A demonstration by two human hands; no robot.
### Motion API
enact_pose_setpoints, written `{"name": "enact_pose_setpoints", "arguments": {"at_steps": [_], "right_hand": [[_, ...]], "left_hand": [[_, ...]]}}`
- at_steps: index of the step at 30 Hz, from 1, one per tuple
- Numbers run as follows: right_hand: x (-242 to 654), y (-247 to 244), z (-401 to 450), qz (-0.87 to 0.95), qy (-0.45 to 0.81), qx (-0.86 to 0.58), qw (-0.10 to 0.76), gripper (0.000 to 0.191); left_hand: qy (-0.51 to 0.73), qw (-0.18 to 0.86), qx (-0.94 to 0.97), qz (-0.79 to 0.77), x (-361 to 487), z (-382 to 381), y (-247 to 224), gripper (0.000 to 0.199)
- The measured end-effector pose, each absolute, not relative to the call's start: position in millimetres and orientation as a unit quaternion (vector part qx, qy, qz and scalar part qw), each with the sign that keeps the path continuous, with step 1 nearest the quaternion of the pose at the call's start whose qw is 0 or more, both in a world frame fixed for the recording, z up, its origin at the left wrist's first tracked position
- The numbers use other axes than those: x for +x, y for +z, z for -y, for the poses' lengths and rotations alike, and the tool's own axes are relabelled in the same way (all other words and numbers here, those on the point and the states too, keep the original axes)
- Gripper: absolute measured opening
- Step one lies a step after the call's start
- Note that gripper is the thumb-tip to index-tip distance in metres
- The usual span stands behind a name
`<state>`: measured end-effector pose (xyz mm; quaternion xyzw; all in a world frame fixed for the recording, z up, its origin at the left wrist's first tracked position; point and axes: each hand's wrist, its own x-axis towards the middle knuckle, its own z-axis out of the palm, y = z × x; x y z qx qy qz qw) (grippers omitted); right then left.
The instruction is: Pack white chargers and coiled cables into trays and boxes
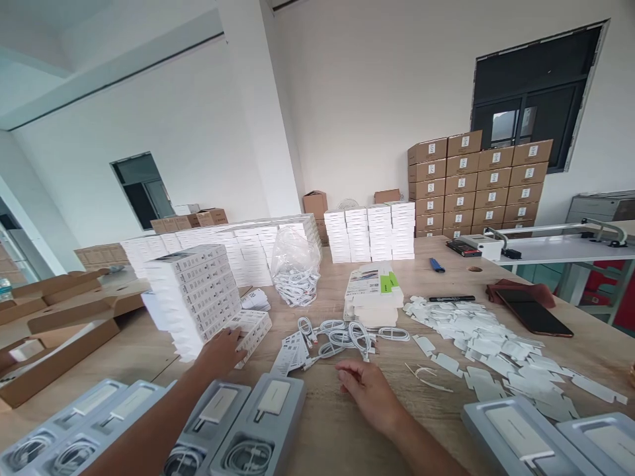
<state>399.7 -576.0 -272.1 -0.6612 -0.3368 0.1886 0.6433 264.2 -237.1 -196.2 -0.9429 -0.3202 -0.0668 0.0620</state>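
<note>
My left hand (221, 354) reaches across to a small printed white box (255, 334), its fingers over the box's left end. Beside that box rises a tall stack of similar white boxes (201, 297). My right hand (370, 393) is just above the table, loosely curled, with a gap between thumb and fingers and nothing seen in it. Just beyond it lie coiled white cables (342, 337) and several printed paper cards (290, 354). Grey trays (290, 403) with a white charger-like block and a coiled cable in each stand in front of me.
White paper pieces (486, 344) are heaped on the right, near a black marker (451, 299) and a phone (534, 312). A white carton stack (372, 294) and a clear plastic bag of cables (296, 271) stand farther back. Open cardboard boxes (74, 344) are at left.
</note>
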Motion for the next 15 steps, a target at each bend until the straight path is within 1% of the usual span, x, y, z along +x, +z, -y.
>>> {"name": "enact_pose_setpoints", "arguments": {"at_steps": [4, 6, 7, 8, 10, 12, 15], "right_hand": [[399.4, -274.1, 572.9, 0.339, 0.171, -0.669, 0.639, 0.032], [400.6, -273.9, 570.9, 0.341, 0.154, -0.678, 0.633, 0.034], [401.4, -274.0, 570.5, 0.342, 0.144, -0.683, 0.63, 0.035], [402.4, -274.7, 570.8, 0.34, 0.131, -0.688, 0.628, 0.036], [405.0, -278.3, 574.0, 0.333, 0.1, -0.698, 0.626, 0.038], [409.9, -285.0, 579.5, 0.323, 0.075, -0.713, 0.618, 0.04], [421.4, -297.4, 585.1, 0.313, 0.075, -0.741, 0.589, 0.041]], "left_hand": [[-0.104, 0.056, -0.939, 0.322, 282.2, 269.3, -182.0, 0.072], [-0.144, 0.037, -0.946, 0.287, 299.1, 308.1, -176.4, 0.076], [-0.163, 0.015, -0.952, 0.259, 306.9, 333.0, -174.9, 0.074], [-0.182, -0.01, -0.954, 0.236, 313.3, 360.0, -174.6, 0.069], [-0.246, -0.13, -0.944, 0.176, 321.4, 414.0, -178.0, 0.053], [-0.273, -0.205, -0.934, 0.106, 326.4, 456.2, -186.5, 0.038], [-0.275, -0.222, -0.932, 0.087, 331.3, 481.6, -203.8, 0.028]]}}
